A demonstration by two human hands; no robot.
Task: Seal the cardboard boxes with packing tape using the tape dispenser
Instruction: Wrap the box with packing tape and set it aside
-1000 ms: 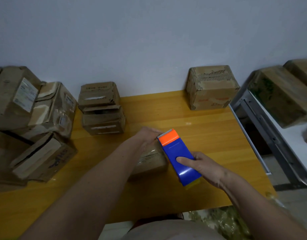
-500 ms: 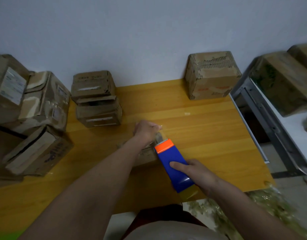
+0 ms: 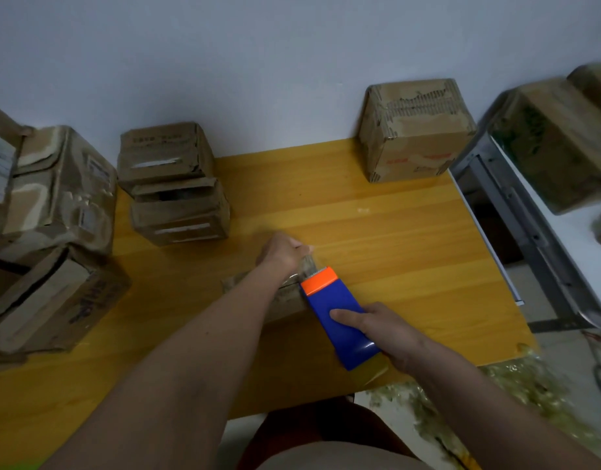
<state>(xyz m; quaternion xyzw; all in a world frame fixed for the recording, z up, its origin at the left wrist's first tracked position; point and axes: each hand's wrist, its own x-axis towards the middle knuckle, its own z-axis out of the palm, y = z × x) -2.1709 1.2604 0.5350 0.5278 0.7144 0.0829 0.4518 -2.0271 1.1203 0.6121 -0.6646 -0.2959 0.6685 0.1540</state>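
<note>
A small cardboard box [image 3: 285, 298] lies in the middle of the wooden table [image 3: 411, 266], mostly hidden under my left forearm. My left hand [image 3: 282, 254] grips the box's far end, thumb out to the right. My right hand [image 3: 384, 329] holds the blue tape dispenser [image 3: 339, 322], whose orange head [image 3: 317, 281] lies against the box's right side near the far end. A bit of clear tape shows on the box beside the orange head.
Two stacked boxes [image 3: 173, 184] stand at the back left. Bigger worn boxes [image 3: 51, 232] crowd the left edge. One taped box [image 3: 414, 130] sits at the back right. A metal shelf [image 3: 529, 232] with more boxes stands right of the table.
The dispenser has come down from above the box and its orange head now lies against the box's right side. My left hand stays at the box's far end.
</note>
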